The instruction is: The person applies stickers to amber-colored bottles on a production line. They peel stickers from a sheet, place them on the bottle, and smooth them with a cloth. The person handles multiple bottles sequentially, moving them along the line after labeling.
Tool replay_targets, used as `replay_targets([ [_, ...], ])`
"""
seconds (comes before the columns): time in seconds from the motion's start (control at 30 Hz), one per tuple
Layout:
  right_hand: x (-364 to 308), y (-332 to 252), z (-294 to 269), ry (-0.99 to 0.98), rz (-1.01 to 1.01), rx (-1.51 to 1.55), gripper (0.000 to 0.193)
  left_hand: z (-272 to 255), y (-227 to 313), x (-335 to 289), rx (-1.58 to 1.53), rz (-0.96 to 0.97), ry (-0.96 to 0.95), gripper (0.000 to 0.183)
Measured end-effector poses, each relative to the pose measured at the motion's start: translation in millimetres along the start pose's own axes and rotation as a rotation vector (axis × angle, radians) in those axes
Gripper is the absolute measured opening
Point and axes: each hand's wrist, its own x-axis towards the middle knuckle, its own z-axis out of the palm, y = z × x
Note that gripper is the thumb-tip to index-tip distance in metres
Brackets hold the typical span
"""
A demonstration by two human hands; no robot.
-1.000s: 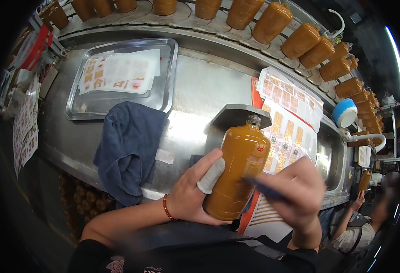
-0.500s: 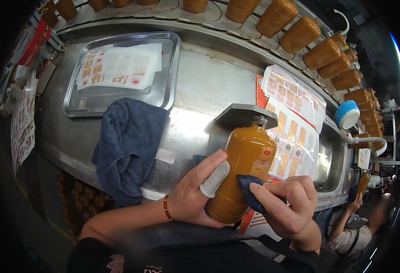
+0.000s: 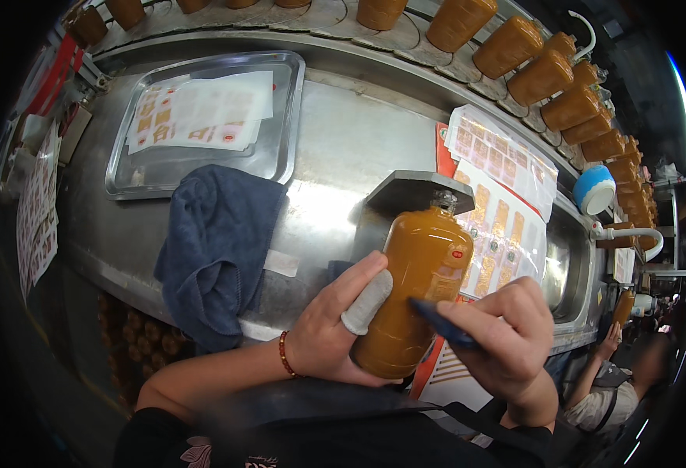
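A glossy mustard-brown bottle [image 3: 417, 257] with a clear neck and a small red label leans at a slant in front of me. My left hand [image 3: 335, 320] is wrapped round its lower left side, a grey fabric sleeve over one digit and a beaded bracelet at the wrist. My right hand [image 3: 507, 331] pinches a flat, pointed dark blue piece [image 3: 446, 324], whose tip meets or nearly meets the bottle's front. Its exact kind I cannot make out. Behind the bottle's neck stands a dark plate with angled corners [image 3: 417, 189]. The bottle's underside is partly hidden.
A blue cloth [image 3: 210, 242] and a metal tray [image 3: 296, 117] with sticker sheets [image 3: 203, 109] lie left on the steel counter. More sticker sheets [image 3: 499, 203] lie right, by a sink [image 3: 565, 273]. Brown bottles [image 3: 507, 47] line a slatted conveyor. Another person [image 3: 616, 390] works at far right.
My right hand has moved slightly up and turned, tilting the blue piece more edge-on against the bottle. The bottle stays in my left hand. The conveyor bottles have shifted along.
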Motion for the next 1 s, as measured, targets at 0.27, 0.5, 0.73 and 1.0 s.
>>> replay_targets([
  [0.27, 15, 29, 3, 0.063, 0.285, 0.368, 0.016, 0, -4, -1, -0.011, -0.018, -0.049, 0.128],
  [0.5, 4, 49, 19, 0.137, 0.457, 0.596, 0.018, 5, -7, -10, -0.015, -0.072, -0.088, 0.135],
  [0.73, -24, 9, 32, 0.241, 0.353, 0.505, 0.017, 5, -11, -13, -0.028, -0.109, -0.126, 0.137],
  [1.0, -75, 16, 55, 0.524, 0.782, 0.746, 0.024, 3, -10, -6, -0.031, -0.050, -0.126, 0.147],
])
